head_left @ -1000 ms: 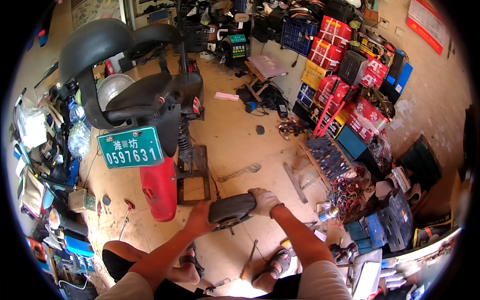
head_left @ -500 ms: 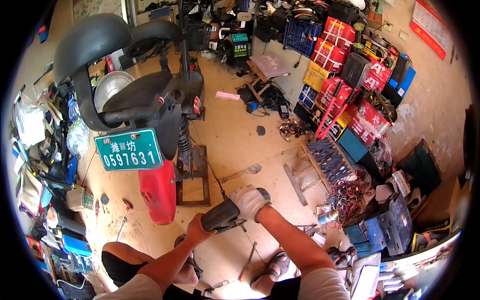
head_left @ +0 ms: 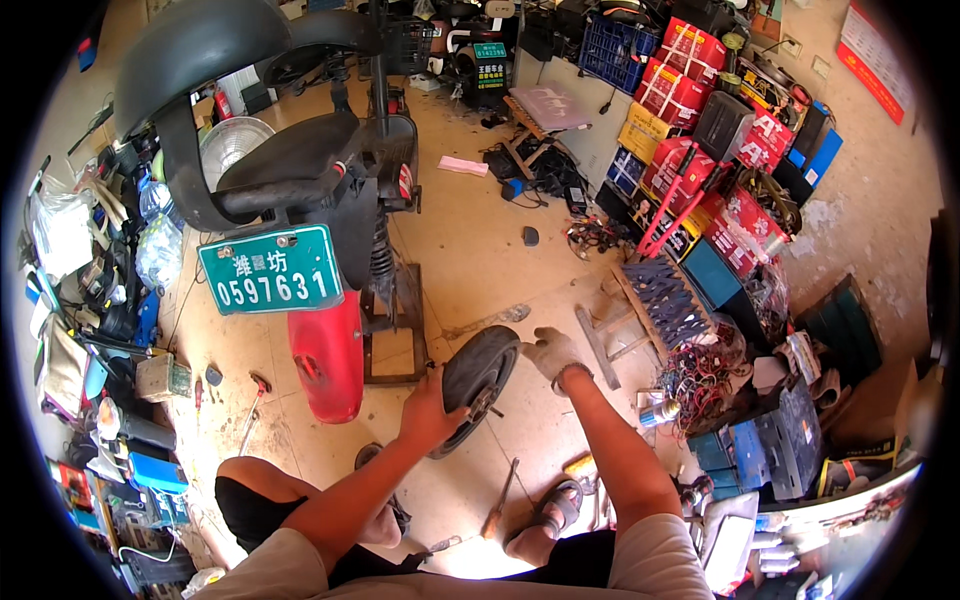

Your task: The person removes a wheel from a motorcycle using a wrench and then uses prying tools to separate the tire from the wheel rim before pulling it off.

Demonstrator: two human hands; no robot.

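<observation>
A small wheel with a black tyre (head_left: 477,385) and a dark hub stands tilted above the floor in front of me. My bare left hand (head_left: 428,412) grips its near left side, the thumb lying over the tyre. To the right of the wheel is my right hand (head_left: 553,355), in a pale work glove; its fingers extend toward the tyre's upper right edge and hold nothing. A thin axle end juts from the hub. Beyond the wheel, at left, is an electric scooter (head_left: 290,170) with a red rear mudguard (head_left: 327,365), propped over a metal stand (head_left: 395,375).
A long-handled tool (head_left: 500,500) lies between my feet, and a hammer (head_left: 255,400) on the floor at left. On the right are a slatted wooden stool (head_left: 650,310), tangled wires (head_left: 700,385) and stacked red boxes (head_left: 680,75). Bags and parts (head_left: 110,260) crowd the left wall.
The wheel has turned so its side and hub face me more. My right hand has come off the tyre and moved right; my left hand keeps its grip. The view has shifted slightly.
</observation>
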